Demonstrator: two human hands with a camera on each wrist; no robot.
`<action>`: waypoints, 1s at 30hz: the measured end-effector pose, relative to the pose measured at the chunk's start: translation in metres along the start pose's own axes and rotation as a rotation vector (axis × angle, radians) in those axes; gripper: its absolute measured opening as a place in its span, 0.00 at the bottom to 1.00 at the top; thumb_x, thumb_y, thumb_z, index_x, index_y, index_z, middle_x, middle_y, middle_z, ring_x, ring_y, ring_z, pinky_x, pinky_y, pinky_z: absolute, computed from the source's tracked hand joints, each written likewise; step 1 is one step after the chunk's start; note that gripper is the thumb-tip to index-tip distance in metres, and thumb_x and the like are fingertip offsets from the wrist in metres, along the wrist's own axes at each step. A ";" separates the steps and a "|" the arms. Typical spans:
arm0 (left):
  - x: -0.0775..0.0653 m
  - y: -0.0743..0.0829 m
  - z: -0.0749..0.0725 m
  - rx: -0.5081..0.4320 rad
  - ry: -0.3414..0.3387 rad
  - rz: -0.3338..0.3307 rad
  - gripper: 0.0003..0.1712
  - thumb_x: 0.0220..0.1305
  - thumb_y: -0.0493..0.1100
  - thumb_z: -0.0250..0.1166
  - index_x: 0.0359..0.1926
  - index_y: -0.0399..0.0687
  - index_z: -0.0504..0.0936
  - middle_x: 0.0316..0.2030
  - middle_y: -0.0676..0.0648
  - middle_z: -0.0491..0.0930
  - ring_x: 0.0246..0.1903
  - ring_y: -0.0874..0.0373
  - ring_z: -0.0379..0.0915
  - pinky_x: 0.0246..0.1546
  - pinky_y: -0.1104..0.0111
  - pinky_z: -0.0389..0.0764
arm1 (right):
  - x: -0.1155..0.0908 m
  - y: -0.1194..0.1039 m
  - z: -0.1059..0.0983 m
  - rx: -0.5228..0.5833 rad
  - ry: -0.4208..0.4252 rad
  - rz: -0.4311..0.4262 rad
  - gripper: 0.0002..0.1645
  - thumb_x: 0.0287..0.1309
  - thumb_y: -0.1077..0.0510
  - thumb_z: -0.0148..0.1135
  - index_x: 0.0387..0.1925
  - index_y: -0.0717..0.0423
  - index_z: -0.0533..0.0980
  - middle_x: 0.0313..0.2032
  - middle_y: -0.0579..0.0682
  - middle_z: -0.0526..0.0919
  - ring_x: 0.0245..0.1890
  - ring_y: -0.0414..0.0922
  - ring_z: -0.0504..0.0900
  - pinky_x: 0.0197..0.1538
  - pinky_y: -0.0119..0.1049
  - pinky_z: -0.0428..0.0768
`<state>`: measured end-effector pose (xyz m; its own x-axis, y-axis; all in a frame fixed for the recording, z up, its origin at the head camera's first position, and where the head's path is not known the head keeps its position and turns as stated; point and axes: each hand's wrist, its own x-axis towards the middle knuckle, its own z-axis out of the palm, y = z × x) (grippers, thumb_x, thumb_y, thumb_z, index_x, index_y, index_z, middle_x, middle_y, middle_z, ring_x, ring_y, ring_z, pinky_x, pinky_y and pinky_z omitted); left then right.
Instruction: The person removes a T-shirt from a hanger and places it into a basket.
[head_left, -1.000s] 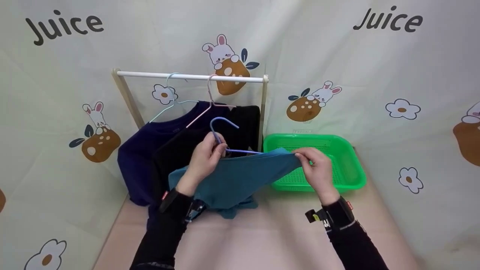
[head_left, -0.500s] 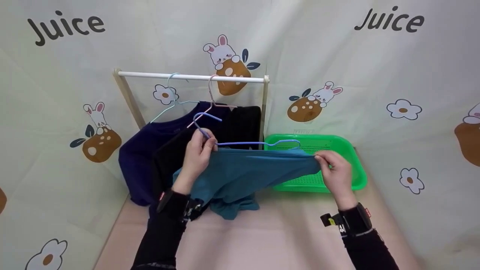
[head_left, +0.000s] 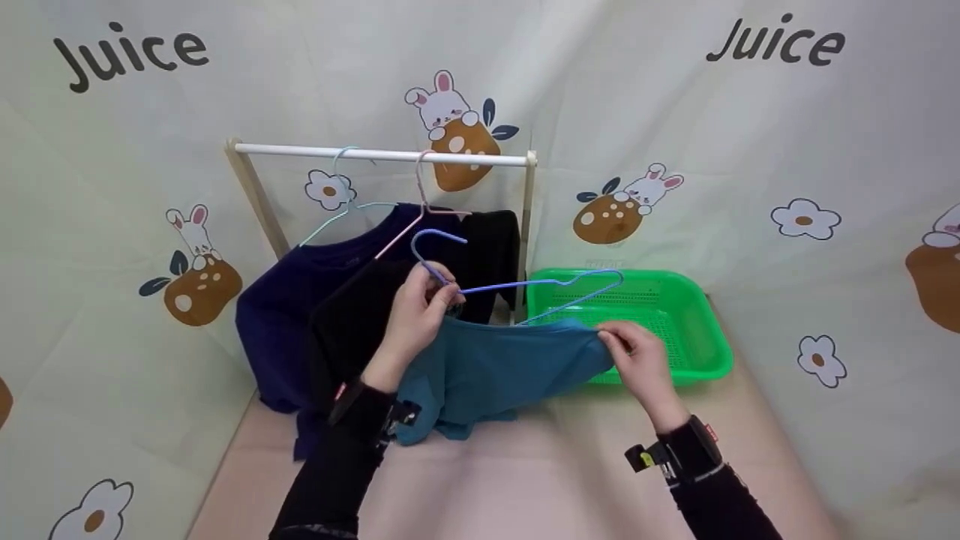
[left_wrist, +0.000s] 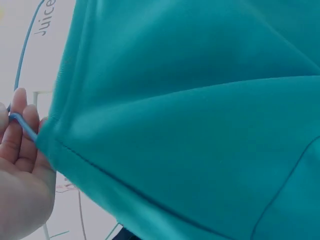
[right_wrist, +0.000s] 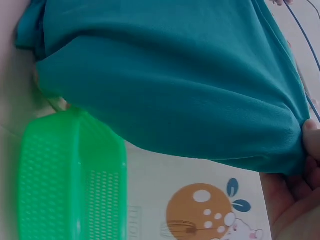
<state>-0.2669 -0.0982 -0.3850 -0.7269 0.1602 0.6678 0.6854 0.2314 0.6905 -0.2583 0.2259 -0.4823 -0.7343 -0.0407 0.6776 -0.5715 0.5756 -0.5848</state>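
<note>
My left hand [head_left: 412,319] pinches a blue clothes hanger [head_left: 499,286] just below its hook, over the left part of a teal shirt [head_left: 517,367]. The hanger's right arm juts out above the neckline, its end bare of cloth, while the lower bar slopes down to the shirt's edge. Out to the right, my right hand [head_left: 641,364] pinches the shirt's upper right corner and holds the edge taut. In the left wrist view the hanger wire runs from the left fingers [left_wrist: 20,135] into the cloth. Shirt fabric fills most of both wrist views.
Behind stands a rack with a white rod [head_left: 300,152]. On it hang a navy top [head_left: 274,322] on a light-blue hanger [head_left: 324,227] and a black garment [head_left: 352,315] on a pink hanger [head_left: 397,240]. A green basket [head_left: 712,330] sits right of the rack on the pinkish table [head_left: 570,480].
The hanger's right arm, partly covered by the shirt a second ago, now shows whole above the neckline. My right hand moved out right, then back left and lower; my left hand shifted left and returned.
</note>
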 end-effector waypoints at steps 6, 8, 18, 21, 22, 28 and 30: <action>-0.004 -0.007 0.007 -0.068 0.020 -0.016 0.05 0.64 0.23 0.60 0.40 0.25 0.73 0.30 0.33 0.81 0.32 0.43 0.82 0.34 0.68 0.81 | -0.018 0.013 0.015 0.047 -0.084 0.110 0.06 0.59 0.68 0.66 0.38 0.61 0.85 0.38 0.54 0.87 0.38 0.46 0.83 0.41 0.32 0.78; -0.006 -0.017 0.011 -0.111 0.043 -0.025 0.05 0.64 0.23 0.60 0.40 0.25 0.73 0.30 0.33 0.81 0.32 0.43 0.82 0.33 0.69 0.81 | -0.025 0.018 0.019 0.060 -0.100 0.174 0.06 0.59 0.68 0.66 0.39 0.62 0.84 0.38 0.54 0.87 0.38 0.46 0.83 0.41 0.32 0.78; -0.011 -0.047 0.025 -0.371 0.155 -0.052 0.06 0.65 0.25 0.60 0.40 0.24 0.71 0.30 0.32 0.82 0.32 0.55 0.83 0.35 0.67 0.82 | -0.055 0.030 0.038 0.078 -0.208 0.325 0.05 0.61 0.65 0.66 0.38 0.59 0.85 0.38 0.52 0.87 0.39 0.48 0.84 0.43 0.37 0.79; -0.009 -0.045 0.029 -0.450 0.182 -0.038 0.08 0.66 0.26 0.61 0.40 0.23 0.70 0.30 0.33 0.82 0.31 0.51 0.83 0.35 0.66 0.82 | -0.062 0.031 0.044 0.078 -0.238 0.340 0.05 0.61 0.65 0.66 0.38 0.57 0.85 0.37 0.50 0.87 0.38 0.45 0.83 0.42 0.37 0.79; -0.009 -0.044 0.030 -0.473 0.194 -0.034 0.08 0.66 0.26 0.60 0.40 0.23 0.70 0.29 0.34 0.83 0.31 0.50 0.83 0.35 0.66 0.82 | -0.066 0.032 0.046 0.075 -0.245 0.343 0.05 0.60 0.65 0.66 0.38 0.56 0.85 0.37 0.50 0.87 0.37 0.45 0.83 0.42 0.36 0.79; -0.007 -0.040 0.031 -0.532 0.278 -0.050 0.09 0.67 0.28 0.60 0.41 0.23 0.68 0.31 0.41 0.85 0.32 0.52 0.84 0.35 0.67 0.82 | -0.082 0.039 0.055 0.090 -0.282 0.352 0.04 0.60 0.66 0.66 0.37 0.59 0.84 0.34 0.50 0.87 0.34 0.43 0.82 0.40 0.36 0.79; -0.007 -0.040 0.030 -0.534 0.288 -0.063 0.10 0.68 0.29 0.60 0.41 0.23 0.69 0.31 0.41 0.85 0.31 0.53 0.84 0.34 0.67 0.82 | -0.085 0.041 0.058 0.098 -0.299 0.350 0.04 0.60 0.66 0.66 0.37 0.60 0.84 0.33 0.50 0.86 0.33 0.43 0.82 0.39 0.36 0.79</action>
<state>-0.2903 -0.0794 -0.4257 -0.7770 -0.1218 0.6177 0.6227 -0.2929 0.7256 -0.2409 0.2054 -0.5897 -0.9542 -0.0992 0.2821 -0.2917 0.5171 -0.8047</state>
